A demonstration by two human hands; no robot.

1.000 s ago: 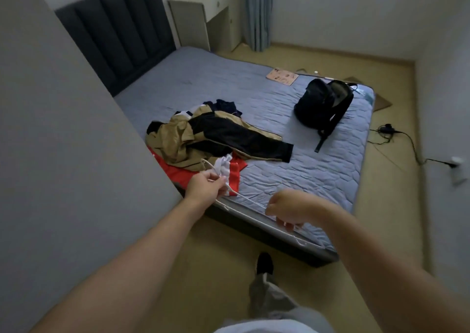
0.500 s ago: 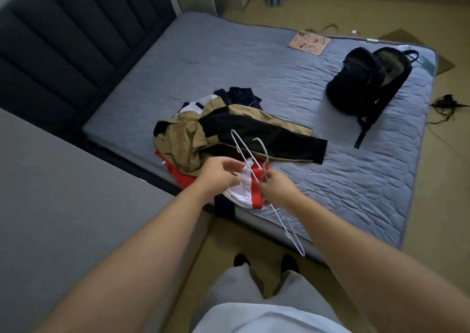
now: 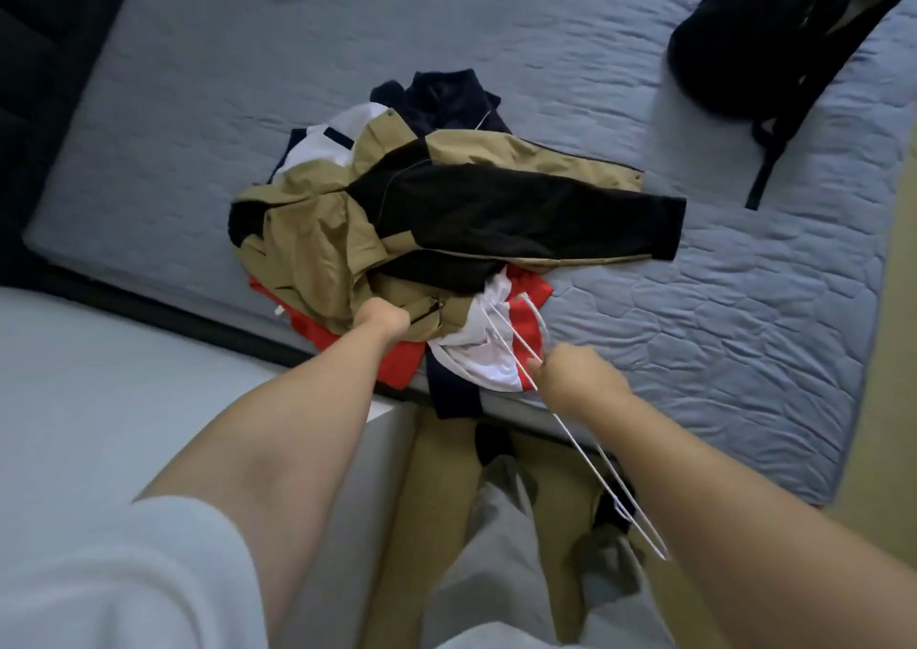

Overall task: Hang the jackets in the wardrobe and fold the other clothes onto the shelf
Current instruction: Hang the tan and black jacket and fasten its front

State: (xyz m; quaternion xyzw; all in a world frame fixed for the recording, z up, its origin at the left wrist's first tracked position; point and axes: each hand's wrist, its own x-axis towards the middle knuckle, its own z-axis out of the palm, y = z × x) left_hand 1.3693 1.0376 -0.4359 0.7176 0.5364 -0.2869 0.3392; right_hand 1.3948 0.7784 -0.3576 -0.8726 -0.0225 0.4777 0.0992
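A pile of clothes lies on the near edge of the grey-blue mattress (image 3: 694, 350). On top is a tan and black jacket (image 3: 446, 202). Under it show a red, white and navy garment (image 3: 496, 360) and a dark navy piece (image 3: 441, 97) at the back. My left hand (image 3: 379, 318) is closed on the tan jacket's near hem. My right hand (image 3: 578, 375) grips white wire hangers (image 3: 585, 450), whose hooks rest over the white and red garment while the long ends point down toward my legs.
A black backpack (image 3: 774, 38) lies on the mattress at the far right. A dark padded headboard (image 3: 30, 78) stands at the left. A pale flat surface (image 3: 124, 400) fills the lower left beside me. Tan floor (image 3: 893, 400) runs along the right.
I have come closer to the bed and look further down. My left hand let go of the hangers and took hold of the tan jacket's hem. My right hand keeps the hangers.
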